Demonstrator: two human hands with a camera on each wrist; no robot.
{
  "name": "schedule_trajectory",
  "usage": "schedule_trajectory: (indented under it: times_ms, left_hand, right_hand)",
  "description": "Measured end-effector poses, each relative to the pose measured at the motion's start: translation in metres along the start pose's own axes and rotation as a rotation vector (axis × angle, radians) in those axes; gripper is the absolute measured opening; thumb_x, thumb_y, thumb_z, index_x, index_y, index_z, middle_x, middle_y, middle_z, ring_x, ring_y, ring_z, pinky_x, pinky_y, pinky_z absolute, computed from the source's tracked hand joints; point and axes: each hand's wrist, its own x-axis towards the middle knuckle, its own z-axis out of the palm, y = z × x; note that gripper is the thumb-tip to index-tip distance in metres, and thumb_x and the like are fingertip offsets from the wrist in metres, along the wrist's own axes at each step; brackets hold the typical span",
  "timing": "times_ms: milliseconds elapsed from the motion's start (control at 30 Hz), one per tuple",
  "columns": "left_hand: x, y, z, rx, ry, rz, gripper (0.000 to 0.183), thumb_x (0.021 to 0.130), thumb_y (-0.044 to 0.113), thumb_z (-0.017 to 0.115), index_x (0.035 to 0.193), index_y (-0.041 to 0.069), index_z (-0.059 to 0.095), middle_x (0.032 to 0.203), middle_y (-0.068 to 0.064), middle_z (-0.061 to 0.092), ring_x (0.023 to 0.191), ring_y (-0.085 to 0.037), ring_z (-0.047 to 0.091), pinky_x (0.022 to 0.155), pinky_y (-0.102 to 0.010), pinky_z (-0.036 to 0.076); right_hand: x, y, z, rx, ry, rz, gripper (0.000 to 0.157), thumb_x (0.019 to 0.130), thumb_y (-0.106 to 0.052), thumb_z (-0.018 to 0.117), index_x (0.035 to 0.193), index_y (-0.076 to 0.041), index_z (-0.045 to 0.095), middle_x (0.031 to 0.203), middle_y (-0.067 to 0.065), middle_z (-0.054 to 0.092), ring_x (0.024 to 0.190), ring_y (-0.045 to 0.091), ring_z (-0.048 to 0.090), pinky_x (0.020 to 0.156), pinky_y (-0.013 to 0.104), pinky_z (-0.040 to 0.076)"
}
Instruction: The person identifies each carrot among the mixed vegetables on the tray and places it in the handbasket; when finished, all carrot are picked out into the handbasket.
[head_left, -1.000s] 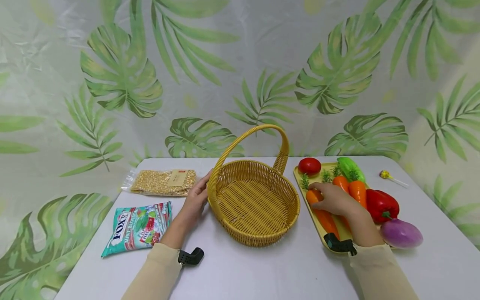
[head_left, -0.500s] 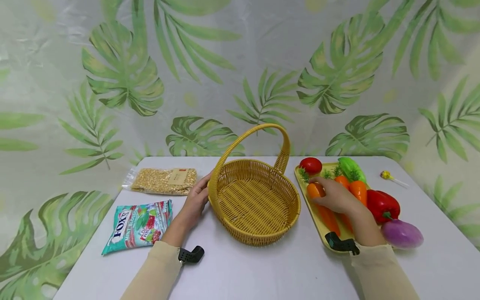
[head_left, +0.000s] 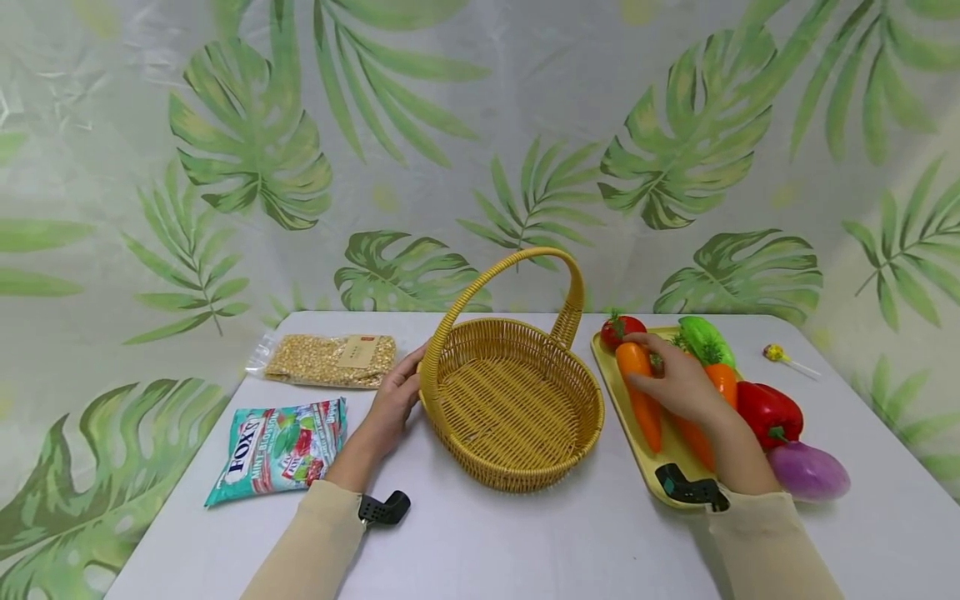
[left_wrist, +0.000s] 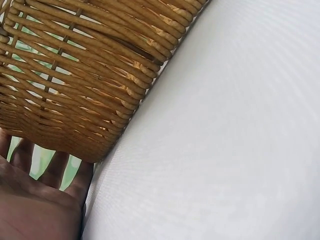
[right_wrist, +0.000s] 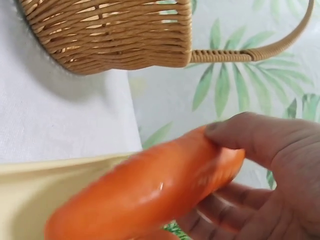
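Observation:
An orange carrot (head_left: pixel 640 392) with a green leafy top is pinched near its thick end between the thumb and fingers of my right hand (head_left: pixel 678 382). In the right wrist view the carrot (right_wrist: pixel 145 190) slants over the yellow tray (right_wrist: pixel 30 175). My left hand (head_left: pixel 392 406) rests against the left side of a round wicker basket (head_left: pixel 510 408) with a tall handle. In the left wrist view, straight-looking fingers touch the basket's woven wall (left_wrist: pixel 85 75). No item is seen inside the basket.
The yellow tray (head_left: pixel 652 483) also bears a tomato (head_left: pixel 612 332), more carrots (head_left: pixel 722 382), a green vegetable (head_left: pixel 706 340), a red pepper (head_left: pixel 770 414) and an eggplant (head_left: pixel 808 472). A lollipop (head_left: pixel 790 361) lies far right. At left lie a grain bag (head_left: pixel 330 361) and a candy bag (head_left: pixel 279 447).
My right hand has tightened on the carrot and raised its thick end, with the leafy top now in front of the tomato. My left hand and the basket have stayed put.

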Motion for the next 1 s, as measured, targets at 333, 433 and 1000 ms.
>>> schedule_trajectory:
  times_ms: [333,433,1000]
  left_hand:
    - [0.002,-0.004,-0.001,0.018,0.010,0.007,0.051,0.102,0.020,0.050,0.152,0.023,0.043,0.159,0.005,0.041,0.142,-0.011,0.042,0.119,-0.038,0.032]
    - [0.002,-0.003,-0.001,0.022,0.017,0.014,0.050,0.102,0.020,0.050,0.152,0.023,0.044,0.158,0.003,0.042,0.138,-0.009,0.046,0.116,-0.032,0.036]
    - [0.001,-0.001,-0.001,0.042,0.020,0.018,0.048,0.103,0.020,0.049,0.152,0.023,0.044,0.156,0.005,0.043,0.138,-0.011,0.046,0.108,-0.022,0.042]
  right_hand:
    - [-0.007,-0.019,-0.009,0.179,0.066,-0.113,0.060,0.098,-0.028,0.065,0.152,-0.024,0.038,0.150,0.019,0.044,0.120,0.045,0.057,0.091,0.050,0.053]
    - [-0.009,-0.026,-0.012,0.207,0.083,-0.128,0.059,0.098,-0.030,0.064,0.151,-0.025,0.038,0.150,0.018,0.043,0.126,0.047,0.054,0.093,0.055,0.052]
    - [-0.014,-0.057,-0.001,0.437,0.228,-0.334,0.052,0.097,-0.007,0.063,0.145,-0.011,0.043,0.130,-0.001,0.049,0.099,0.000,0.061,0.080,0.014,0.054]
